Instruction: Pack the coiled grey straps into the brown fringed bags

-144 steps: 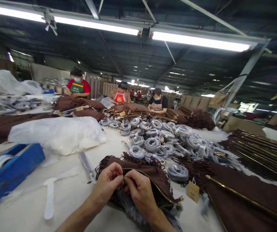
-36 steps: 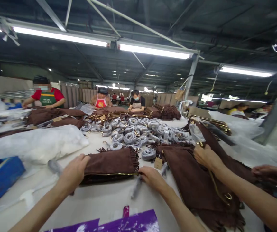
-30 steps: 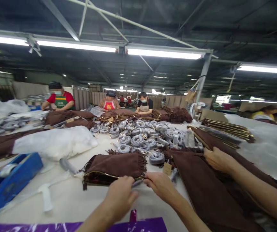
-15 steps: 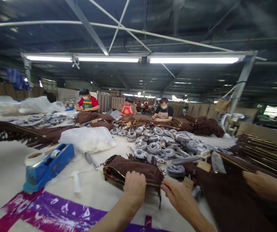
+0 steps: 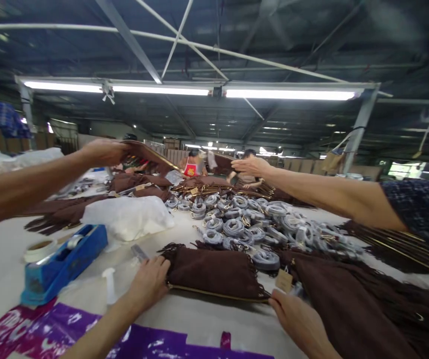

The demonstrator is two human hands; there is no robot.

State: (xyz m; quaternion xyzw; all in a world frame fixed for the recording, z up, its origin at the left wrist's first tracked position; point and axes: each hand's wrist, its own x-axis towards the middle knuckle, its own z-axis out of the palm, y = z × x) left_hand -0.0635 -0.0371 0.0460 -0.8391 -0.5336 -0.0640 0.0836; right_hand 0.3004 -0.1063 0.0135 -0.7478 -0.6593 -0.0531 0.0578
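Observation:
A dark brown fringed pouch lies flat before me on the pale table, its gold zipper edge towards me and closed as far as I can see. The curled fingers of my left hand grip the pouch's near left corner. With thumb and finger, my right hand pinches the zipper's right end; whether it holds the pull itself is hidden. Just beyond my right hand is a cardboard tag. Another brown pouch spreads out to the right.
A blue tape dispenser and purple plastic are at left. Grey wrapped straps pile up behind. Co-workers' arms reach across from both sides: a left hand on a brown pouch, an extended right hand.
My left hand has slid left to the pouch's corner, and the gaping zipper edge now lies straight and closed. My right hand moved slightly right. Co-workers' arms now stretch across above the table.

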